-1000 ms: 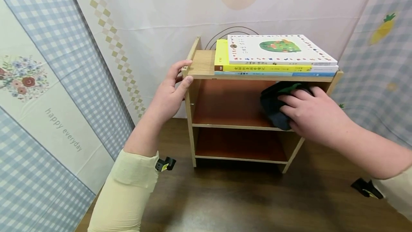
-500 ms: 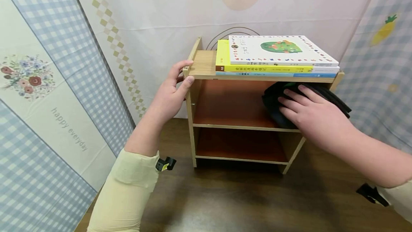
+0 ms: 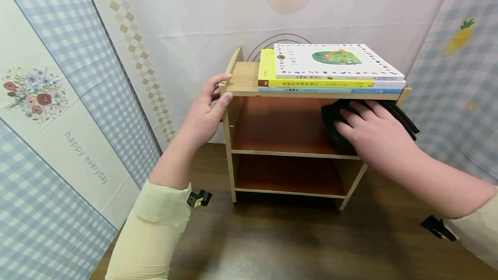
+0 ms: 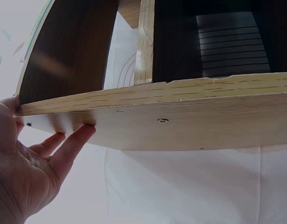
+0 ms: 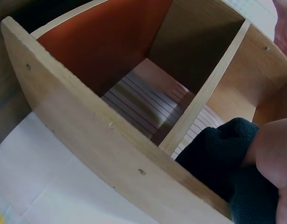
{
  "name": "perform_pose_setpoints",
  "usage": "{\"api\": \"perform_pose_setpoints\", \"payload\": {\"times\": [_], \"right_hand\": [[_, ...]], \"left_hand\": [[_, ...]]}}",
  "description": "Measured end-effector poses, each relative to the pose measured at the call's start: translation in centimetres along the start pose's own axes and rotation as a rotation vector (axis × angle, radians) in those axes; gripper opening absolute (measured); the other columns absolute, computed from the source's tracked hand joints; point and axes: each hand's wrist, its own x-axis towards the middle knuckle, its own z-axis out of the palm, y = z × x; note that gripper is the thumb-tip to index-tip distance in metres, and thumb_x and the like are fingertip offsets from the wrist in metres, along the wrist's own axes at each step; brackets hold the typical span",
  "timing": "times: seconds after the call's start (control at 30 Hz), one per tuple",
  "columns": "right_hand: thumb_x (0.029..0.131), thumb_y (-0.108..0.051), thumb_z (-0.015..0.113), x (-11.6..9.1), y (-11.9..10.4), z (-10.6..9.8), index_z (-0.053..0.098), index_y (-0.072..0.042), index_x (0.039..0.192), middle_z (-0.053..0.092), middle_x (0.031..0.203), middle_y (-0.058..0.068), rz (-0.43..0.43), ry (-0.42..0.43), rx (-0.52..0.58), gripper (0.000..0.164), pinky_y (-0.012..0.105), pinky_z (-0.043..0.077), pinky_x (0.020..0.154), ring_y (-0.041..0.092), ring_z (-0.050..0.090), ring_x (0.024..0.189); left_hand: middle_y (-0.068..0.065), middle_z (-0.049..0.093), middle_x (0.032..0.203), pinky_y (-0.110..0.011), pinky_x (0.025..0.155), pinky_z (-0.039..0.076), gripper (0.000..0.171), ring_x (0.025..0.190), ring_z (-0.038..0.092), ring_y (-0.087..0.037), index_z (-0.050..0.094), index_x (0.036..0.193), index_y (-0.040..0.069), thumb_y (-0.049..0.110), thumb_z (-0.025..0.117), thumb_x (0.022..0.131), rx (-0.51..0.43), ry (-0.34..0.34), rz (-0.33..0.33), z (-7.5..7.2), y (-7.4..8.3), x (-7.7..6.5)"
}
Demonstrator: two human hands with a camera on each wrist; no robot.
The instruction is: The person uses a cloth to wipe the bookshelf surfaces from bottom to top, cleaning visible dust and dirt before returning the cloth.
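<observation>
The left hand (image 3: 204, 113) holds the top left corner of a little wooden bookshelf (image 3: 246, 74), with its thumb on the front edge and fingers against the outer side. The right hand (image 3: 383, 131) has its grip on a dark green cloth (image 3: 330, 122). The cloth is bunched up at the right end of the upper gap, below the top board, and part of it sticks out past the side. Up top lie a white book (image 3: 299, 64), a yellow book (image 3: 266, 66) and a blue book (image 3: 330, 90), stacked flat.
</observation>
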Motion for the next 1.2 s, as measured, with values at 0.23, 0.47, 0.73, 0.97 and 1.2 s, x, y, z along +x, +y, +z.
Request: {"api": "perform_pose_setpoints", "payload": {"times": [0.23, 0.47, 0.73, 0.97, 1.2], "right_hand": [[0.077, -0.001, 0.065, 0.5, -0.4, 0.6, 0.065, 0.0, 0.109, 0.065, 0.106, 0.021, 0.078, 0.057, 0.06, 0.032, 0.057, 0.038, 0.09, 0.045, 0.054, 0.106], [0.082, -0.013, 0.065, 0.7, -1.0, 0.7, 0.067, 0.0, 0.114, 0.065, 0.112, 0.023, 0.171, 0.006, 0.124, 0.035, 0.063, 0.03, 0.101, 0.047, 0.051, 0.114], [0.085, -0.022, 0.065, 0.8, -1.4, 0.9, 0.069, -0.002, 0.115, 0.064, 0.116, 0.024, 0.233, -0.006, 0.189, 0.036, 0.065, 0.024, 0.105, 0.048, 0.048, 0.119], [0.088, -0.023, 0.061, 0.6, -1.9, 1.3, 0.068, -0.003, 0.118, 0.063, 0.119, 0.023, 0.273, 0.001, 0.227, 0.037, 0.067, 0.024, 0.106, 0.048, 0.048, 0.121], [0.091, -0.022, 0.058, -0.1, -3.2, 2.0, 0.066, -0.004, 0.125, 0.063, 0.123, 0.022, 0.286, -0.026, 0.268, 0.039, 0.069, 0.029, 0.102, 0.047, 0.053, 0.117]], "left_hand": [[-0.003, 0.034, 0.155, -0.046, 0.083, 0.053, 0.043, 0.134, 0.044, -0.021, 0.036, 0.144, 0.04, 0.048, 0.047, 0.102, -0.017, 0.005, -0.007, 0.0, 0.0, -0.1], [0.0, 0.034, 0.154, -0.047, 0.086, 0.051, 0.044, 0.134, 0.044, -0.021, 0.036, 0.144, 0.041, 0.049, 0.047, 0.102, -0.008, 0.016, -0.003, 0.1, 0.0, -0.1], [0.0, 0.037, 0.152, -0.047, 0.086, 0.051, 0.043, 0.132, 0.045, -0.021, 0.038, 0.144, 0.039, 0.046, 0.048, 0.103, -0.023, 0.026, 0.006, 0.1, 0.0, -0.1], [-0.001, 0.038, 0.151, -0.046, 0.087, 0.05, 0.043, 0.132, 0.046, -0.021, 0.038, 0.144, 0.038, 0.045, 0.048, 0.103, -0.028, 0.026, 0.017, 0.1, 0.1, -0.1], [-0.002, 0.037, 0.152, -0.046, 0.085, 0.05, 0.043, 0.132, 0.046, -0.022, 0.038, 0.144, 0.037, 0.044, 0.048, 0.103, -0.031, 0.023, 0.012, 0.1, 0.1, -0.2]]}}
